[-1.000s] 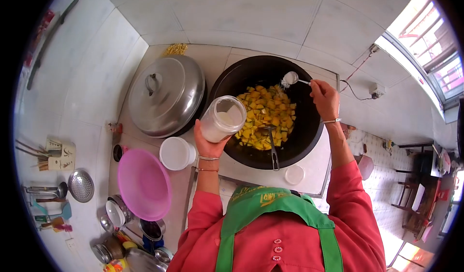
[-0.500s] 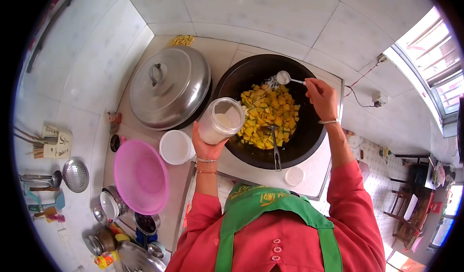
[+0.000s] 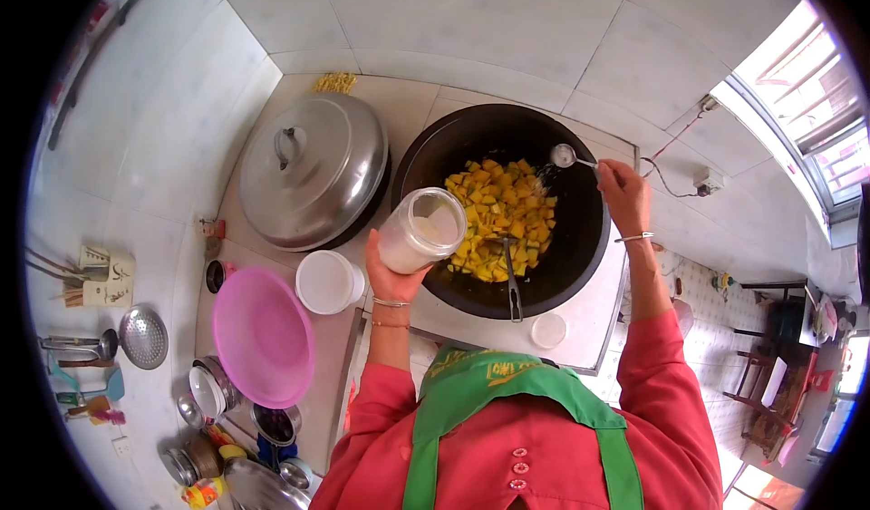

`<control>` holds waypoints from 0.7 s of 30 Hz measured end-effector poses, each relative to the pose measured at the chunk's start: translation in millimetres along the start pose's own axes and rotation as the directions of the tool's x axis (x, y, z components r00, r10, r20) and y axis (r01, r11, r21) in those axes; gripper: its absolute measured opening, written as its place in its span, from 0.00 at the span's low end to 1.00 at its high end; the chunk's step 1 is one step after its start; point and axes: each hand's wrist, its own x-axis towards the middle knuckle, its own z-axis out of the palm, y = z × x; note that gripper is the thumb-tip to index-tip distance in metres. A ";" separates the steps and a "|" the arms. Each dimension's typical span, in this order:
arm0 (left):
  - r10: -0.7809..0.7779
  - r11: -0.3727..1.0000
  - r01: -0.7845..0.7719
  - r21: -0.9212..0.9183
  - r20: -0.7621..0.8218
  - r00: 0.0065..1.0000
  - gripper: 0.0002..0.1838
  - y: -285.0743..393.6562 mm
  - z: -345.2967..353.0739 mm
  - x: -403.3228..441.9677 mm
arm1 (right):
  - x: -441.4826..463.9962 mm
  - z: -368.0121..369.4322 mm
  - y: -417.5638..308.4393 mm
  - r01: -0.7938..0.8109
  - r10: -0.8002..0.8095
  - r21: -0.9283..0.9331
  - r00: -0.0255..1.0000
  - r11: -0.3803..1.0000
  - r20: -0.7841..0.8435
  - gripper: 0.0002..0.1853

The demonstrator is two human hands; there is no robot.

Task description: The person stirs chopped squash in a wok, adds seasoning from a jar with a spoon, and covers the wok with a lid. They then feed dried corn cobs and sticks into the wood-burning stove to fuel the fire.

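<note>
Overhead, the right hand (image 3: 623,193) pinches a small spoon (image 3: 564,155) at the wok's (image 3: 580,265) right rim, while the left hand (image 3: 391,272) wraps an open jar (image 3: 421,231) over its left rim; the spoon seems nearly emptied. Yellow chunks (image 3: 503,215) lie in the wok, near the bench's (image 3: 589,338) front edge.

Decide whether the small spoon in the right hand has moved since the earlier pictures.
Yes, the small spoon has moved rightward, closer to the right rim of the pot.

The ladle (image 3: 513,279) obstructs the wok's (image 3: 567,270) near side.
</note>
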 end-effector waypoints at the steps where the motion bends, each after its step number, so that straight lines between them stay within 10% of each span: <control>1: -0.008 1.000 0.008 0.005 -0.011 1.000 0.40 -2.3 1.2 0.8 | -0.6 1.3 -3.5 0.025 -0.025 0.008 1.000 1.000 0.007 0.11; 21: -0.112 0.990 0.115 0.076 -0.037 0.993 0.42 -34.6 4.9 6.1 | -3.8 27.4 -44.2 0.016 -0.037 0.217 0.995 0.976 0.095 0.12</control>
